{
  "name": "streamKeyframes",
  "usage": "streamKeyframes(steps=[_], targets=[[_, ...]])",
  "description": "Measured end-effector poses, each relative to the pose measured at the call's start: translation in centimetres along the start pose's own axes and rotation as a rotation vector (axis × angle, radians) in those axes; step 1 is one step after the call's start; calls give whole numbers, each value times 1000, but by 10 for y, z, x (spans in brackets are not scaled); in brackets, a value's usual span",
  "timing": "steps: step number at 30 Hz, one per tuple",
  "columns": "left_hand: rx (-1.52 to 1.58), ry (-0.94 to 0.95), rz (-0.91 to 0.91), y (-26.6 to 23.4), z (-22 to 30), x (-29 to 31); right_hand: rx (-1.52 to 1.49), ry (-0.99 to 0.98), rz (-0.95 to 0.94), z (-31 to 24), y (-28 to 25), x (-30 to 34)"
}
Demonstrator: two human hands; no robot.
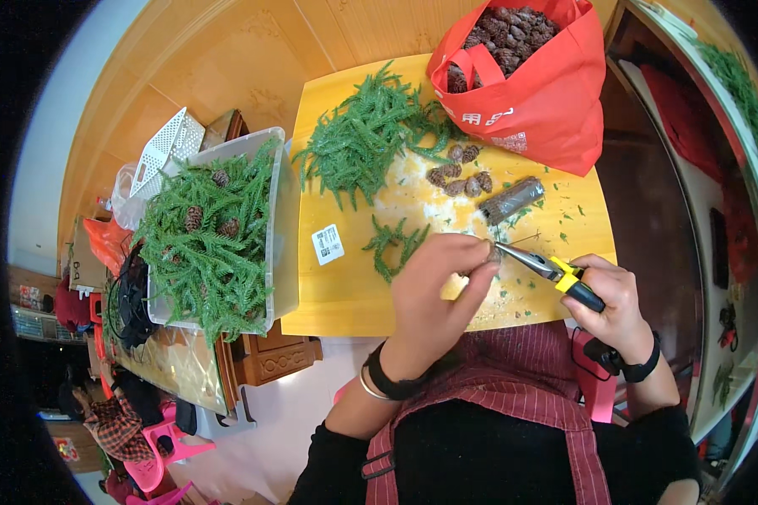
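My right hand (611, 303) is closed round the black and yellow handles of needle-nose pliers (537, 265). Their jaws point left and meet a thin dark wire beside my left fingertips. Pinched in my left hand (442, 290) is a small brown pine cone (492, 251), mostly hidden by the fingers. Just beyond the pliers lies a bundle of dark wires (511, 200) in a clear wrap. Several loose pine cones (456, 183) sit further back. A small green artificial pine sprig (389, 249) rests to the left of my left hand.
The yellow table (328, 295) carries a heap of green sprigs (358, 135), a white label card (328, 244) and scattered green bits. A red bag (547, 109) full of pine cones stands at the back right. Left of the table is a clear bin (285, 252) of sprigs with cones.
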State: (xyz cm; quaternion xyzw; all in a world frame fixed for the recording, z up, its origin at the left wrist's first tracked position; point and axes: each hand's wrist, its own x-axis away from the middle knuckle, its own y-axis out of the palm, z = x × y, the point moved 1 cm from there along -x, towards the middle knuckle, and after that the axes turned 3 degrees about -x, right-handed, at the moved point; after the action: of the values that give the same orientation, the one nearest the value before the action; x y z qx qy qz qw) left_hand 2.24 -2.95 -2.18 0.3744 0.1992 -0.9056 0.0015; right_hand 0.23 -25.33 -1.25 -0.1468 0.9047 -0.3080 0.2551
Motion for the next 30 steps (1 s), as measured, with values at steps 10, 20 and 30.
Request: streamKeyframes(steps=[10, 20, 30], targets=[[974, -708, -146, -2, -3, 3, -15, -15, 5, 2, -1, 2], [600, -452, 37, 7, 0, 6, -157, 140, -78, 5, -5, 8], [803, -683, 33, 4, -5, 7, 306, 516, -67, 50, -2, 52]])
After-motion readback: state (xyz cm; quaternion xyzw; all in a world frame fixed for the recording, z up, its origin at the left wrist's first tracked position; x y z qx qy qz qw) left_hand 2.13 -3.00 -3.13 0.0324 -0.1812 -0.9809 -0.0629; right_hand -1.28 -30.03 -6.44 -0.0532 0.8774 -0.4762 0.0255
